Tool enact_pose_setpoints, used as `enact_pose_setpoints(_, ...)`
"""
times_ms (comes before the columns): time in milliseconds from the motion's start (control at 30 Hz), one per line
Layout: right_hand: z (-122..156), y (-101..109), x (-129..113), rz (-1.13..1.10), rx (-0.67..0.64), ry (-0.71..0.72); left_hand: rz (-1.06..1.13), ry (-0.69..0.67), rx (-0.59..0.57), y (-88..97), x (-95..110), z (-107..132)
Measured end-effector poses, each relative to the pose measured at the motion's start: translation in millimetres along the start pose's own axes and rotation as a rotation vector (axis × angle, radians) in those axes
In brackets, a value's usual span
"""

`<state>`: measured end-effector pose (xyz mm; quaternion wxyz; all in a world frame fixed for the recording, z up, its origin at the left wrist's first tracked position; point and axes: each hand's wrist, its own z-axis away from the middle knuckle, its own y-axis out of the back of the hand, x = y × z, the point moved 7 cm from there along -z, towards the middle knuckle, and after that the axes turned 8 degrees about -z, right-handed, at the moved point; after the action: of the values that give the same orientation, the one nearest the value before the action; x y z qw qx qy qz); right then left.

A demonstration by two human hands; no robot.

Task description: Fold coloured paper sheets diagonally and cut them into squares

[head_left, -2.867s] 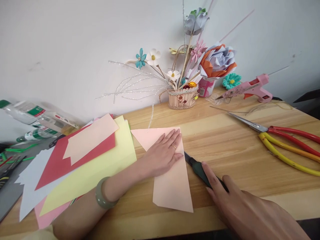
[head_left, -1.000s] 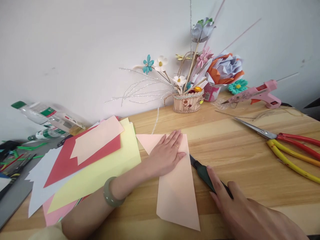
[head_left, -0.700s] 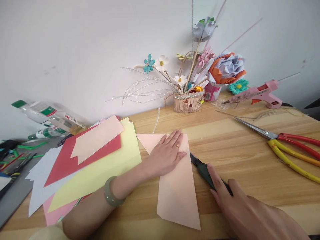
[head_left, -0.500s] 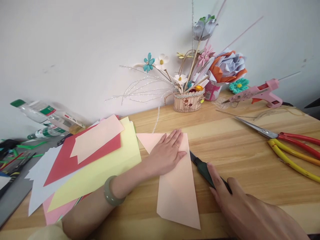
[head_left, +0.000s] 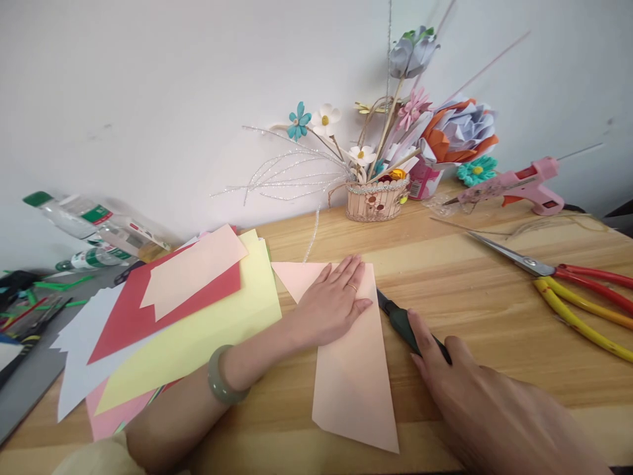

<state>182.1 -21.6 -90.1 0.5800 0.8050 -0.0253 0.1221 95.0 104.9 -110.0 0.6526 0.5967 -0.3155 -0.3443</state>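
A folded pale pink sheet of paper [head_left: 353,389] lies on the wooden table, with a pointed flap sticking out at its upper left. My left hand [head_left: 336,300] rests flat on the upper part of the sheet, fingers stretched out and pressing it down. In my right hand [head_left: 475,386] is a utility knife [head_left: 404,328] with a dark green handle, my index finger laid along it. Its dark blade points away from me, close by the sheet's upper right edge. Whether the blade touches the paper I cannot tell.
Left of the sheet lies a stack of coloured paper [head_left: 247,303]. Scissors with red and yellow handles [head_left: 554,270] lie at the right. Behind stand a small basket of handmade flowers [head_left: 373,201] and a pink glue gun [head_left: 524,185]. Plastic bottles [head_left: 93,221] lean at the far left.
The knife in my right hand has slid slightly away from me along the paper's right edge. My left hand stays on the sheet. The whole view has shifted a little.
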Motion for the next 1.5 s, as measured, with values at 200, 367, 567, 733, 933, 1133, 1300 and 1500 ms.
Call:
enact_pose_setpoints(200,-19,4,-1,0.017,0.016,0.053,-0.001,-0.005,0.007,-0.7,0,0)
enact_pose_setpoints(367,-17,8,0,0.061,0.041,0.015,-0.013,-0.002,0.011,-1.4,-1,-1)
enact_pose_setpoints(567,-22,1,0,0.019,-0.039,0.036,-0.004,-0.005,0.013,-1.7,-1,0)
enact_pose_setpoints(733,-30,-6,8,-0.03,-0.137,-0.045,-0.01,-0.006,0.016,-2.1,-1,0)
enact_pose_setpoints(933,-33,-4,8,0.0,-0.147,-0.052,-0.016,-0.013,0.016,-2.2,-1,-1)
enact_pose_setpoints(1133,-35,-4,9,-0.013,-0.147,-0.043,-0.007,-0.004,0.013,-2.6,-1,-1)
enact_pose_setpoints(1300,-36,-10,10,-0.022,-0.151,-0.039,-0.002,-0.003,0.015,-2.5,-1,-1)
enact_pose_setpoints(1500,-48,-11,12,0.013,-0.236,-0.074,-0.003,-0.002,0.009,-1.6,-1,-1)
